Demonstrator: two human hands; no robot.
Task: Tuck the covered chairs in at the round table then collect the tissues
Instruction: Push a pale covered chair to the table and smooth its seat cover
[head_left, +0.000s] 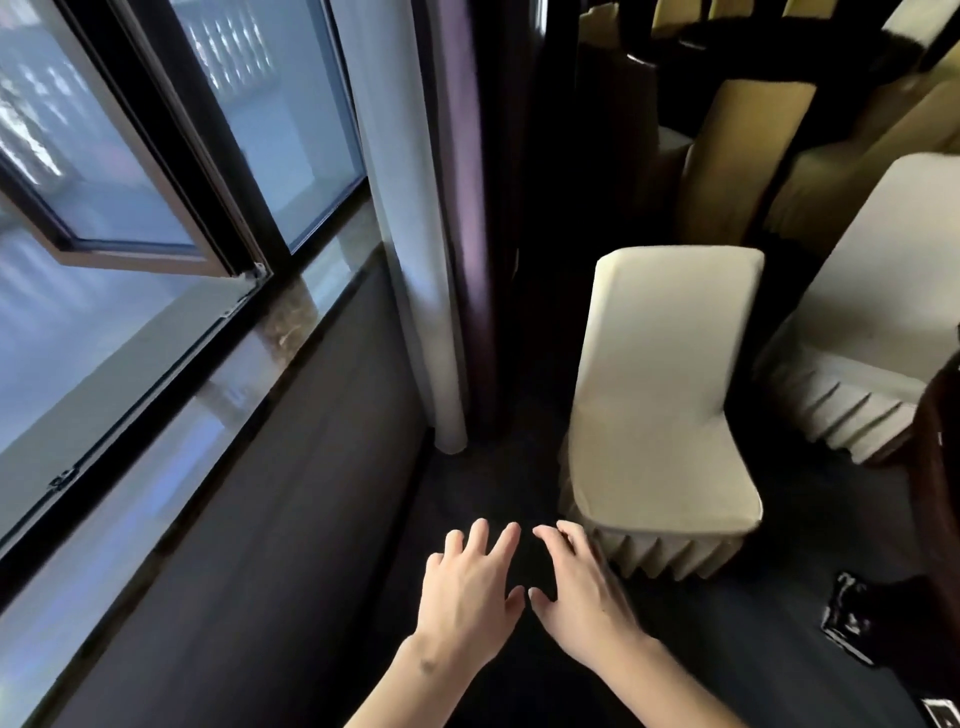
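Both hands reached forward side by side over the dark floor, palms down, and neither grasped anything. The left hand had its fingers straight and spread, released in the air, and the right hand lay just beside it, thumbs nearly touching, its fingers likewise extended and loose. The right fingertips pointed at the near left corner of the nearest covered chair, close to its pleated skirt; whether they touched the fabric could not be told. That chair stood right of centre in a cream slipcover, its seat towards the person and its back farther off. A second covered chair in the same cream cloth stood just to its right, angled away, partly cut by the picture's edge. Farther back, in shadow, more chairs in yellowish covers were crowded together. On the left ran a dark-framed window with one pane swung open above a polished sill, and a pale curtain hung down between the window and the chairs
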